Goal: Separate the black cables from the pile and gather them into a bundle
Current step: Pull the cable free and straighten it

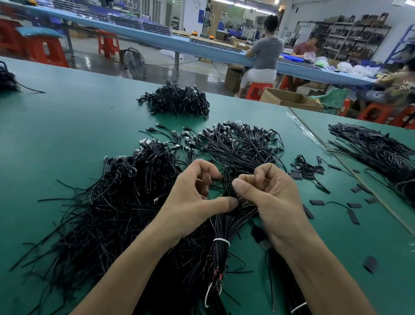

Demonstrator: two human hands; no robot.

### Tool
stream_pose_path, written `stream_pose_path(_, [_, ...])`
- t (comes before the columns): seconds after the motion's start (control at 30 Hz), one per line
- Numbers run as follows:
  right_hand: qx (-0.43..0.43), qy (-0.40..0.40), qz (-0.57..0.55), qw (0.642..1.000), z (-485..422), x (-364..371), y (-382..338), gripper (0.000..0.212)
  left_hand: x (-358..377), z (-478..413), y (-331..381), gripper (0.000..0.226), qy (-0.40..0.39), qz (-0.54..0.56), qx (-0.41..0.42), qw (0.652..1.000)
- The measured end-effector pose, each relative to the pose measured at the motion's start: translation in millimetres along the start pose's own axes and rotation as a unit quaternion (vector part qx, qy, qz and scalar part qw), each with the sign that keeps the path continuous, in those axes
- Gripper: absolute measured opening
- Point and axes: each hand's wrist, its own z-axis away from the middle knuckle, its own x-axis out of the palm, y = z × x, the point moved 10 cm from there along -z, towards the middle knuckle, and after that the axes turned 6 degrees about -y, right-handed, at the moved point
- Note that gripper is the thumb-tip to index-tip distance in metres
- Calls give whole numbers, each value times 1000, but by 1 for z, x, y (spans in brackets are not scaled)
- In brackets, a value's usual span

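Black cables (225, 220) gathered upright at centre of green tabletop (60, 127), white tie (222, 241) binding lower end. Left hand (195, 197) and right hand (269, 198) fingers pinching bundle's neck, likely keeping strands together. Loose pile (119, 201) lies left; plug ends (238, 139) fan away beyond hands.

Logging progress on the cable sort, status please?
Left hand and right hand both pinching the bundle. White tie on it. Loose pile crowding left.
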Motion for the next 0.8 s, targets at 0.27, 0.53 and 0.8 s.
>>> stream_pose_path(0.27, [-18,-24,33,999,2,15,-4,38,8,1,-14,38,-22,40,-59,997])
stream_pose_path(0.53, [29,-31,32,999,2,22,23,39,-12,-3,-13,11,29,114,-67,991])
stream_pose_path(0.8, [24,53,280,958,-8,-9,37,12,-66,-2,2,33,145,-134,11,980])
